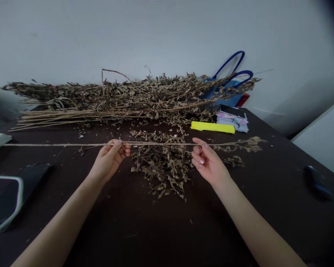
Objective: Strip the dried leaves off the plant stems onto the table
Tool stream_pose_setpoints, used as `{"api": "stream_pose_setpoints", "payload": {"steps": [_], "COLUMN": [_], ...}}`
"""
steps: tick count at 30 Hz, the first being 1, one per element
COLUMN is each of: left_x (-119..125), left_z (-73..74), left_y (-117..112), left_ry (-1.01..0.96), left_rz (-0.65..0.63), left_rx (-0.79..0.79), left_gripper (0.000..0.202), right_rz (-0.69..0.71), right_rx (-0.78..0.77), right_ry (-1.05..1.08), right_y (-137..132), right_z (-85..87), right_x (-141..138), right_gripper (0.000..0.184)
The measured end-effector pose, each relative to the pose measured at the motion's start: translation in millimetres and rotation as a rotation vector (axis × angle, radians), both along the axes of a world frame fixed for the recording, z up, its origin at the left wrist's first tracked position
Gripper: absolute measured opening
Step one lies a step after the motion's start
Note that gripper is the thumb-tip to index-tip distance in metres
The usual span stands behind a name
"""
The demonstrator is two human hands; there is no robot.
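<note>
A long, thin dried plant stalk (pixel 58 145) stretches level across the view, its right end carrying a few withered leaves. My left hand (pixel 110 159) is closed on it, pinching it between thumb and fingers left of the middle. Further right, my right hand (pixel 211 163) has its fingers curled, with the stalk passing between thumb and index finger. Between and below both hands lies a loose heap of crumpled dry leaves (pixel 163 170) on the dark table.
Behind, a big bundle of dried leafy stalks (pixel 144 96) runs along the wall. A yellow strip (pixel 213 127), a phone (pixel 233 111) and a blue bag (pixel 229 98) are at the back right. A white-rimmed object (pixel 20 193) lies left, a dark object (pixel 317 181) right.
</note>
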State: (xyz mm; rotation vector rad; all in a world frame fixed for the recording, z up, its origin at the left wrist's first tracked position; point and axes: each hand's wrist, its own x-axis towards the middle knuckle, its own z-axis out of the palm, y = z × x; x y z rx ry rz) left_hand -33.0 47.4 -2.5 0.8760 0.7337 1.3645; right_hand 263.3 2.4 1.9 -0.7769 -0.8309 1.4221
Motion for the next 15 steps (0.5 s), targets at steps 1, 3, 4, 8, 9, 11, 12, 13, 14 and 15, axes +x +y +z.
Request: {"api": "stream_pose_setpoints", "payload": {"steps": [1, 3, 4, 8, 9, 11, 12, 13, 14, 15], "left_x": [-2, -4, -4, 3, 7, 16, 22, 27, 32, 37], "left_z": [0.0, -0.5, -1.1, -5.7, -6.9, -8.0, -8.0, -7.5, -6.8, -5.9], "left_y": [1, 2, 3, -2, -5, -13, -18, -23, -27, -31], "left_ry": [0.021, 0.049, 0.049, 0.026, 0.032, 0.06, 0.077, 0.093, 0.103, 0.108], "left_rz": [-0.01, -0.013, -0.006, -0.032, -0.057, -0.12, -0.144, -0.177, -0.202, -0.221], "left_rx": [0.02, 0.038, 0.036, 0.002, -0.006, -0.021, -0.03, -0.044, -0.058, -0.065], "left_gripper": [0.01, 0.011, 0.01, 0.012, 0.017, 0.022, 0.023, 0.023, 0.024, 0.024], "right_rz": [-0.018, -0.046, -0.056, -0.074, -0.07, -0.058, -0.049, -0.037, -0.024, -0.008], "right_rx": [-0.016, -0.066, -0.093, -0.14, -0.136, -0.116, -0.102, -0.086, -0.069, -0.054], "right_ry": [0.048, 0.134, 0.169, 0.211, 0.199, 0.162, 0.142, 0.125, 0.114, 0.108], "right_y": [-1, -3, -4, -11, -13, -18, -20, -23, -25, -26], "right_z": [-0.2, -2.4, -4.3, -12.6, -14.2, -16.4, -17.3, -18.1, -18.9, -19.9], "right_x": [0, 0, -1, -10, -13, -21, -24, -28, -32, -35], "right_gripper": [0.017, 0.011, 0.009, 0.005, 0.006, 0.007, 0.008, 0.009, 0.01, 0.011]}}
